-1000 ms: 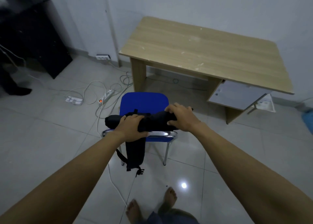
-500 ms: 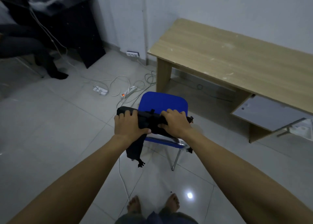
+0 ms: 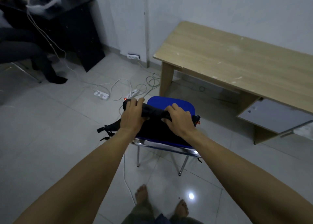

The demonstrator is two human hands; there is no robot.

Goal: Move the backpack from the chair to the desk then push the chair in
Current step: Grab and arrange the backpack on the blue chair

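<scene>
A black backpack (image 3: 152,129) lies over the backrest of a blue chair (image 3: 169,102) with chrome legs. My left hand (image 3: 133,115) grips the backpack's top left part. My right hand (image 3: 179,119) grips its top right part. A strap end (image 3: 103,130) sticks out to the left. The wooden desk (image 3: 237,61) stands beyond and to the right of the chair, its top bare. The chair's seat faces the desk and stands apart from it.
White power strips and cables (image 3: 118,91) lie on the tiled floor left of the chair. A dark cabinet (image 3: 76,29) stands at the back left with a seated person (image 3: 25,46) beside it. The desk's grey door (image 3: 274,115) hangs open. My bare feet (image 3: 160,201) are below.
The view has shifted left and closer to the chair. The hanging part of the backpack has come up and now rests across the backrest, its strap sticking out to the left. Both hands keep their grip.
</scene>
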